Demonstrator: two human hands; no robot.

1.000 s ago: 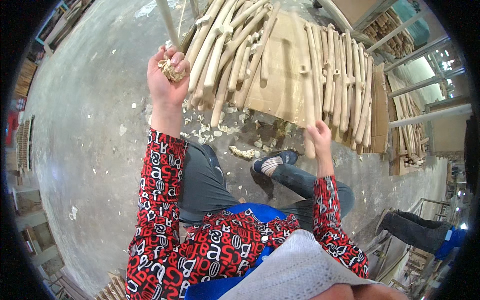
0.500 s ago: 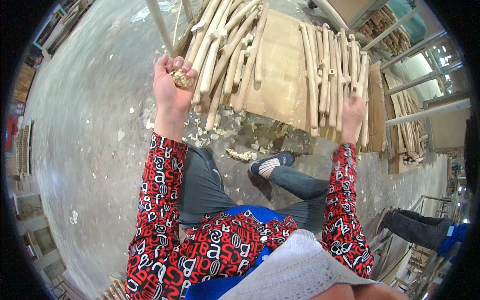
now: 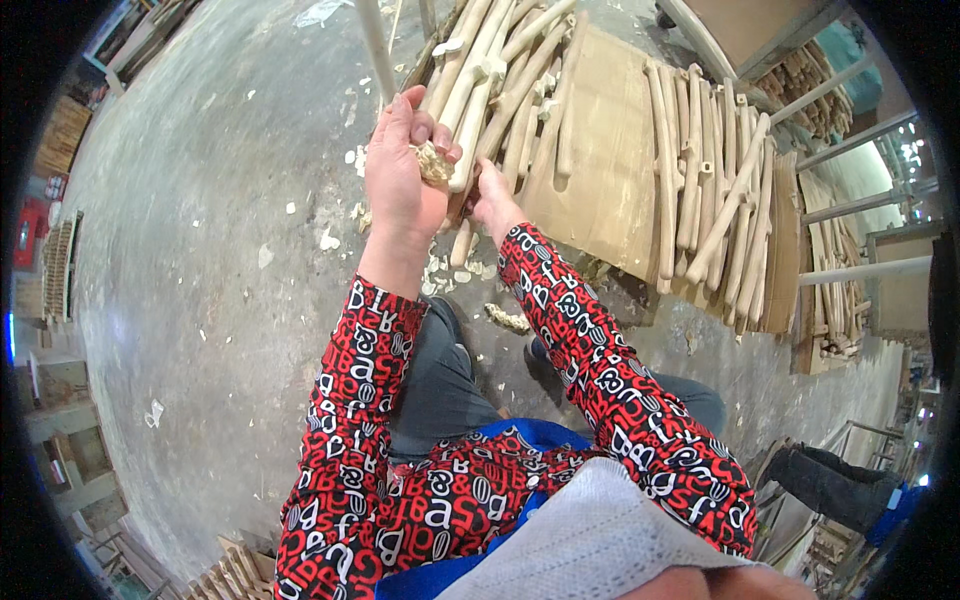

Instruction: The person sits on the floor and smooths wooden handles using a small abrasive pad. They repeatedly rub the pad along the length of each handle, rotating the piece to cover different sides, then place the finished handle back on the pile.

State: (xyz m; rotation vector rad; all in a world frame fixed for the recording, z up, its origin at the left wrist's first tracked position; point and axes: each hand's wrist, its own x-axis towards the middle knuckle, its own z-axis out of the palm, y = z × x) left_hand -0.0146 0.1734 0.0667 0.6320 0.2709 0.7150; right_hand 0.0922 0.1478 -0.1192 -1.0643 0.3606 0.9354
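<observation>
My left hand [image 3: 395,205] is closed round a crumpled, pale tan wad [image 3: 434,164], held at the near left end of a heap of turned wooden sticks [image 3: 490,75]. These sticks are pale, long and rounded, some with a small squarish knob partway along. Close beside it, my right hand [image 3: 494,200] is at the near ends of the same heap, its fingers curled at a stick end and partly hidden. Farther right, a second row of wooden sticks [image 3: 692,170] lies side by side, with one stick [image 3: 733,205] slanting across the top.
Both groups lie on a flat cardboard sheet [image 3: 605,135]. Pale metal posts [image 3: 377,50] rise at the heap's left. Shavings and a tan strip [image 3: 507,318] litter the concrete floor [image 3: 220,270]. More sticks [image 3: 835,270] lie at the right, near another person's dark-trousered legs [image 3: 830,485].
My right hand has moved left from the right row to the left heap. A stick now slants across the right row. My left hand still holds the wad. The whole view has shifted.
</observation>
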